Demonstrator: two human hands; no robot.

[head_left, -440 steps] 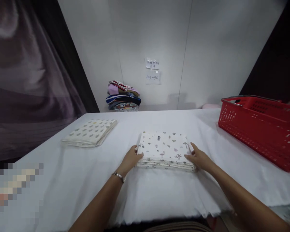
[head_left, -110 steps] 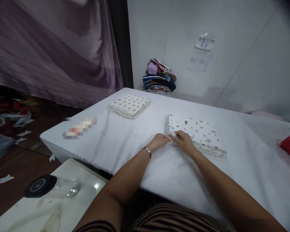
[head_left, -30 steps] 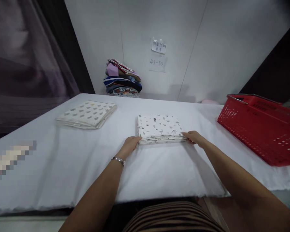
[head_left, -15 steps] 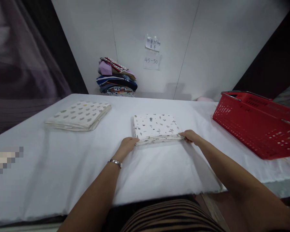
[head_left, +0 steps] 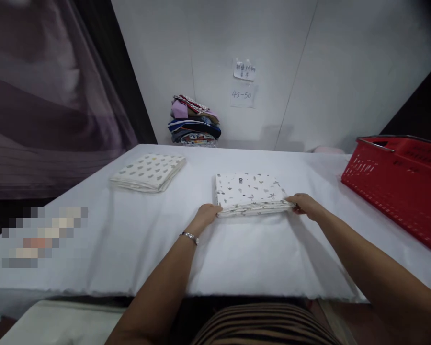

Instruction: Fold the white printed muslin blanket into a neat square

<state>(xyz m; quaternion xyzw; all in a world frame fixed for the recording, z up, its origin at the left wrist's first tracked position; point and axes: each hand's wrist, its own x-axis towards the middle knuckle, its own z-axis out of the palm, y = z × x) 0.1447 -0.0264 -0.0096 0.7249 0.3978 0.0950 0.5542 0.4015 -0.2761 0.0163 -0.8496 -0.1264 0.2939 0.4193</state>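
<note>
A folded white cloth with small grey and brown prints [head_left: 249,189] lies in front of me on the white-covered table [head_left: 253,263]. My left hand [head_left: 206,215] pinches its near left corner, with the thumb on top. At the near right corner, my right hand [head_left: 304,206] grips the layered edge between thumb and fingers. Several fold layers show along the near edge, which is slightly raised. To the left rests another folded cloth, cream with grey leaf-like shapes [head_left: 149,171], untouched by either hand.
A red plastic basket [head_left: 398,187] with metal handles stands at the right. Against the back wall sits a stack of folded fabrics [head_left: 195,125], below paper signs [head_left: 242,96]. A blurred-out patch [head_left: 45,237] covers something at the left. A purplish curtain [head_left: 57,105] hangs there.
The view has turned left, so everything appears shifted to the right. Both hands keep their hold on the printed cloth's near corners, and it stays about where it was on the table.
</note>
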